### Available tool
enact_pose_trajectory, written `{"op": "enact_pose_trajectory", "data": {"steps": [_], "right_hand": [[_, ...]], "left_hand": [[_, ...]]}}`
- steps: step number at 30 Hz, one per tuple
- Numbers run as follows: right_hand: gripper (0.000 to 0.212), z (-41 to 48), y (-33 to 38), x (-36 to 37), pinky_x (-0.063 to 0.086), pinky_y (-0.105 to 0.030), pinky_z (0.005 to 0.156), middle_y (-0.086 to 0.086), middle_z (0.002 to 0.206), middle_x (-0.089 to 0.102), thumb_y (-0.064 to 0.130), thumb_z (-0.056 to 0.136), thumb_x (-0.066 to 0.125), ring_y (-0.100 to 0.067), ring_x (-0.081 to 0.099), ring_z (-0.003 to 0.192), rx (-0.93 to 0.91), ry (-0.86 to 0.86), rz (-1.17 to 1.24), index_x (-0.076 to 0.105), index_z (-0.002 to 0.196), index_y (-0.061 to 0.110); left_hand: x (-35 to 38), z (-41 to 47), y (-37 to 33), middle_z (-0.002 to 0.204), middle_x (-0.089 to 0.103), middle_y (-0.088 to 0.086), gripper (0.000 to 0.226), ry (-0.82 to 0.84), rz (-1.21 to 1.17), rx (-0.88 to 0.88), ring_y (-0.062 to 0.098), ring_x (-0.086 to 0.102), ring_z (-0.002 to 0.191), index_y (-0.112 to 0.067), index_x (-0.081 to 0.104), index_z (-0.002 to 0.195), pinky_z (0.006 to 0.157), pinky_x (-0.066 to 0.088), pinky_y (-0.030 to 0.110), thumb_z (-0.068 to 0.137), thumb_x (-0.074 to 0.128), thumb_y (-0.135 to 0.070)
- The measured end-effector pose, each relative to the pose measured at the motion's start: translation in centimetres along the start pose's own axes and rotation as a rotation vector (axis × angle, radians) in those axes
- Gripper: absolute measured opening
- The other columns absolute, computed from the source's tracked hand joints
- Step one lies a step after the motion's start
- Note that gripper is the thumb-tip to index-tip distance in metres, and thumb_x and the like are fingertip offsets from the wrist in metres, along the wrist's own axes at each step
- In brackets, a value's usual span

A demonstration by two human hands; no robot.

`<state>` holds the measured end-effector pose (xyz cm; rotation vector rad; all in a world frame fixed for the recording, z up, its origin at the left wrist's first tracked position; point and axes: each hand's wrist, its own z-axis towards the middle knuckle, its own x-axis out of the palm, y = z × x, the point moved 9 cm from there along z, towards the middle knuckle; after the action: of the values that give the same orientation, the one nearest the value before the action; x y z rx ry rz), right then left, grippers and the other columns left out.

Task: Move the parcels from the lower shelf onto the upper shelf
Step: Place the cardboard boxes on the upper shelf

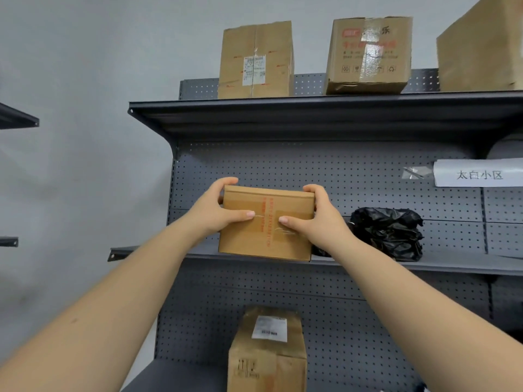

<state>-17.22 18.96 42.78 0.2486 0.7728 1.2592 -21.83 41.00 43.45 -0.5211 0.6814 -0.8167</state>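
Note:
A small brown cardboard parcel [266, 239] with red print is gripped from both sides, in front of the middle shelf [452, 264]. My left hand [218, 210] clasps its left edge, thumb across the front. My right hand [314, 219] clasps its right edge the same way. A black plastic-wrapped parcel [390, 233] lies on the middle shelf to the right. On the lowest shelf [175, 374] stands a tall brown box [266, 352] with a white label. The top shelf [311, 108] carries three cardboard boxes [256, 60], [368, 55], [481, 46].
The grey shelving has a perforated back panel [311, 171]. A white paper sign [478, 174] hangs on it at the right, with a grey bundle [506, 148] above. Another shelf unit's edges [17, 117] show at the far left against a grey wall.

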Motion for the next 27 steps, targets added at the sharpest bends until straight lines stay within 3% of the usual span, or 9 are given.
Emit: {"op": "enact_pose_trajectory", "data": {"steps": [5, 12, 16, 19, 23, 27], "right_hand": [[0.085, 4.7, -3.7, 2.4, 0.047, -0.031, 0.082, 0.004, 0.127, 0.05, 0.041, 0.075, 0.08, -0.017, 0.053, 0.105, 0.048, -0.031, -0.004, 0.027, 0.14, 0.035], [0.089, 8.3, -9.1, 5.5, 0.046, -0.03, 0.085, -0.001, 0.144, 0.043, 0.038, 0.081, 0.075, -0.02, 0.052, 0.114, 0.109, -0.037, -0.062, 0.016, 0.148, 0.041], [0.084, 9.1, -11.1, 7.0, 0.044, -0.03, 0.084, -0.002, 0.145, 0.043, 0.039, 0.085, 0.07, -0.016, 0.046, 0.106, 0.127, -0.026, -0.119, 0.015, 0.148, 0.043], [0.086, 9.2, -11.4, 7.2, 0.046, -0.036, 0.094, 0.001, 0.149, 0.039, 0.038, 0.085, 0.071, -0.021, 0.048, 0.119, 0.132, -0.045, -0.119, 0.013, 0.149, 0.044], [0.09, 7.7, -9.9, 6.8, 0.032, -0.039, 0.112, 0.01, 0.158, 0.024, 0.037, 0.082, 0.074, -0.017, 0.027, 0.144, 0.038, -0.111, -0.109, 0.016, 0.15, 0.044], [0.097, 4.6, -8.0, 6.6, 0.021, -0.041, 0.119, 0.013, 0.16, 0.015, 0.043, 0.075, 0.079, -0.011, 0.011, 0.148, -0.058, -0.061, -0.144, 0.017, 0.15, 0.045]], "left_hand": [[1.5, 5.1, 4.5, 0.143, 0.046, 0.005, 0.092, -0.006, -0.054, -0.031, 0.02, 0.054, 0.115, -0.041, 0.032, 0.143, 0.092, 0.051, 0.039, 0.069, 0.086, -0.037], [5.0, 10.0, 9.9, 0.133, 0.047, -0.001, 0.084, 0.05, -0.097, -0.045, 0.017, 0.052, 0.113, -0.04, 0.035, 0.141, 0.093, 0.05, 0.038, 0.073, 0.084, -0.034], [6.4, 11.3, 13.1, 0.135, 0.051, 0.0, 0.085, 0.092, -0.141, -0.099, 0.019, 0.055, 0.113, -0.039, 0.034, 0.14, 0.097, 0.051, 0.045, 0.072, 0.085, -0.035], [6.6, 11.4, 13.8, 0.148, 0.041, 0.003, 0.095, 0.11, -0.153, -0.09, 0.021, 0.048, 0.126, -0.041, 0.026, 0.147, 0.102, 0.048, 0.047, 0.072, 0.084, -0.039], [6.1, 9.9, 12.9, 0.163, 0.016, -0.004, 0.109, 0.114, -0.12, -0.029, 0.021, 0.023, 0.147, -0.048, 0.006, 0.152, 0.113, 0.034, 0.045, 0.072, 0.081, -0.046], [4.6, 6.7, 10.6, 0.162, 0.015, -0.009, 0.098, 0.078, -0.044, 0.068, 0.02, 0.017, 0.149, -0.048, 0.016, 0.15, 0.114, 0.026, 0.043, 0.073, 0.078, -0.05]]}}
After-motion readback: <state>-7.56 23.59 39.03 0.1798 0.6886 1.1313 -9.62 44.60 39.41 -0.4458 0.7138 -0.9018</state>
